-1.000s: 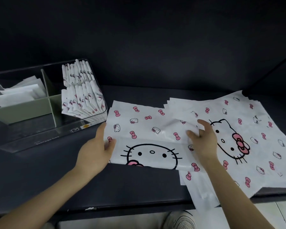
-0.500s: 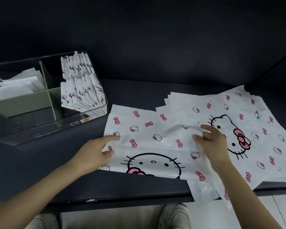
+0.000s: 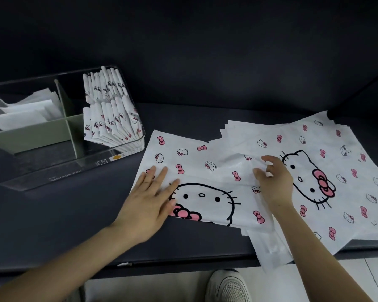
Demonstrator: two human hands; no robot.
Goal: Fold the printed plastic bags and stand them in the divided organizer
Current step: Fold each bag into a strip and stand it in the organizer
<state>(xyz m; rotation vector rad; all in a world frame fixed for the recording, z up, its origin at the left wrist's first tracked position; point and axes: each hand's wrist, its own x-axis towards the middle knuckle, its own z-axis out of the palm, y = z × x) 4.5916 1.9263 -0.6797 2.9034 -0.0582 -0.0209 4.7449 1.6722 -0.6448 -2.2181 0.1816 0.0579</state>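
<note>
A white printed plastic bag [image 3: 203,166] with a cat face and pink bows lies flat on the dark table, partly over a stack of like bags [image 3: 340,171] to its right. My left hand [image 3: 151,199] presses flat on the bag's left part with straight fingers. My right hand [image 3: 273,179] rests on the bag's right edge, its fingers curled and pinching the wrinkled plastic there. A clear divided organizer [image 3: 118,153] stands at the left, and several folded printed bags [image 3: 109,118] stand upright in its right compartments.
Plain white folded bags [image 3: 24,112] fill the organizer's far-left compartment; its green dividers [image 3: 42,134] split the box. The table's front edge [image 3: 183,261] runs below my arms; the stack overhangs it at the right. A shoe [image 3: 227,286] shows on the floor.
The left hand moved from the bag's left edge onto its surface and flattened out. The right hand shifted slightly and pinched the bag's right edge. The bag lies a little further from the front edge.
</note>
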